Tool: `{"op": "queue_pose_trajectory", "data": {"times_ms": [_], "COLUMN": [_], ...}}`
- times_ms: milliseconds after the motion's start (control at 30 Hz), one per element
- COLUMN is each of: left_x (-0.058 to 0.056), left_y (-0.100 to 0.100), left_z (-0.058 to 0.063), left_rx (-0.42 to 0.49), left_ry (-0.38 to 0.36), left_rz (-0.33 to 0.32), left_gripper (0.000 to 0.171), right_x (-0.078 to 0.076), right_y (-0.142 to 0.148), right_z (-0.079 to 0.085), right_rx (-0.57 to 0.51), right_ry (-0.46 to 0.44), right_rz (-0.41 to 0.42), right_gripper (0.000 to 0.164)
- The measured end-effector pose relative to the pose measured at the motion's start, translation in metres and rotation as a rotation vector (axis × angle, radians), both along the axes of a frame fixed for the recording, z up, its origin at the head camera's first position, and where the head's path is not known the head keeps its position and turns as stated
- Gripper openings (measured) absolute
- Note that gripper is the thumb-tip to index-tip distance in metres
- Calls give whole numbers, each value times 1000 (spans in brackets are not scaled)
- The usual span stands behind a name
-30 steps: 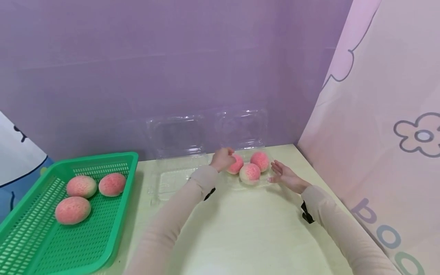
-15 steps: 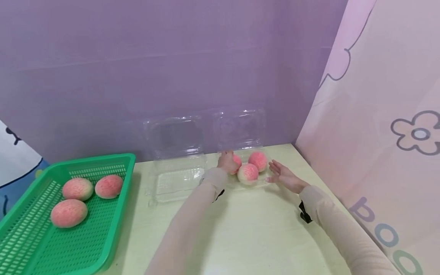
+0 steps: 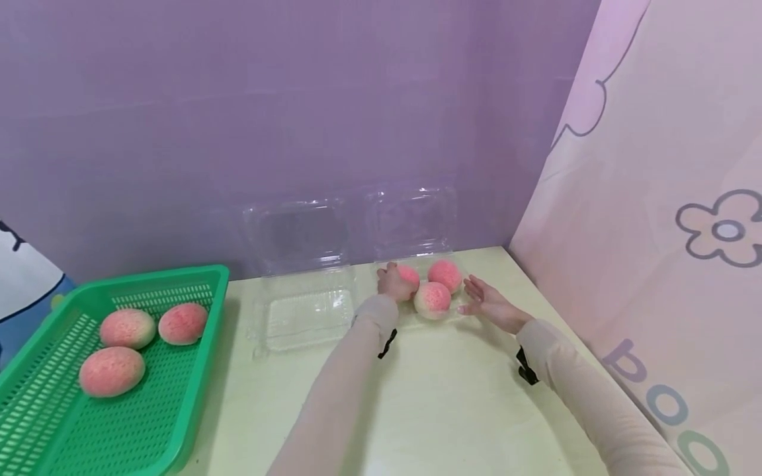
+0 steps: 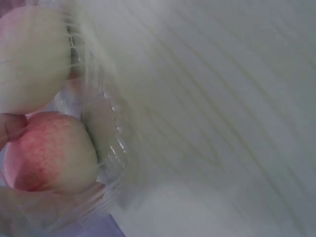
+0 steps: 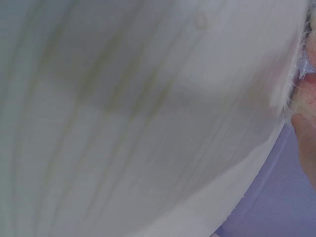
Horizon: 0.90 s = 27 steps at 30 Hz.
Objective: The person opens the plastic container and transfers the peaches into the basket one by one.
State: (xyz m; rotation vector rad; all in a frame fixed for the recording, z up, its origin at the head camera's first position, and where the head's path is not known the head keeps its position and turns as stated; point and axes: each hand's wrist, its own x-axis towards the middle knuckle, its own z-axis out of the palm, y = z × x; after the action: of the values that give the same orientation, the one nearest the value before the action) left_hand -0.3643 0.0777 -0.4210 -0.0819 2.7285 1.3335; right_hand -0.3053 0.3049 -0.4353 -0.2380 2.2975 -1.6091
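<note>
Three pink-and-cream peaches sit in the base of the right clear plastic clamshell box [image 3: 411,250]: the left peach [image 3: 409,274], the front peach [image 3: 433,301] and the right peach [image 3: 445,274]. My left hand [image 3: 395,284] is at the left peach, covering part of it. In the left wrist view, the thumb lies on a peach [image 4: 59,153] and the fingers [image 4: 39,205] run along its other side, partly behind clear plastic. My right hand [image 3: 493,307] stands at the box's right side, fingers extended. A fingertip [image 5: 298,121] overlaps a peach [image 5: 305,101] in the right wrist view.
A second clear clamshell box [image 3: 309,320] stands open to the left, its lid raised against the purple backdrop [image 3: 297,119]. At the far left, a green basket [image 3: 205,370] holds three more peaches. A pale printed panel [image 3: 643,251] borders the table's right side.
My left hand has moved right from beside the left peach and come in round it. The right hand stays by the box's right side. The head view has shifted slightly.
</note>
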Motion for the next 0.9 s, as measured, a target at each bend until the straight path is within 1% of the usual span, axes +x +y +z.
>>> {"op": "queue_pose_trajectory", "data": {"times_ms": [133, 233, 300, 400, 500, 600, 633, 700, 900], "left_x": [-2, -3, -3, -3, -1, 0, 0, 0, 0], "left_y": [1, 2, 4, 6, 6, 5, 5, 4, 5], "left_z": [0, -1, -2, -3, -5, -7, -7, -6, -5], "left_rx": [73, 98, 118, 117, 40, -8, -12, 10, 40], "left_ry": [-61, -97, -106, -102, -69, -36, -29, -34, -76], "left_rz": [27, 55, 79, 99, 82, 72, 69, 68, 41], "left_gripper": [85, 86, 86, 85, 83, 84, 85, 88, 95], "right_x": [-2, -2, -2, -1, 1, 1, 1, 0, 1], "right_y": [0, 0, 0, 0, -1, -2, -3, -3, -3], "right_z": [1, -1, -1, -2, -2, -1, -1, 0, 1], "right_rx": [-8, -11, -6, -9, -18, -32, -32, -23, -3], "right_ry": [7, 11, 16, 18, 21, 24, 25, 26, 18], "right_rz": [1, 0, -1, -3, 10, 17, 16, 11, 2], "right_gripper": [97, 96, 96, 95, 95, 96, 96, 97, 97]}}
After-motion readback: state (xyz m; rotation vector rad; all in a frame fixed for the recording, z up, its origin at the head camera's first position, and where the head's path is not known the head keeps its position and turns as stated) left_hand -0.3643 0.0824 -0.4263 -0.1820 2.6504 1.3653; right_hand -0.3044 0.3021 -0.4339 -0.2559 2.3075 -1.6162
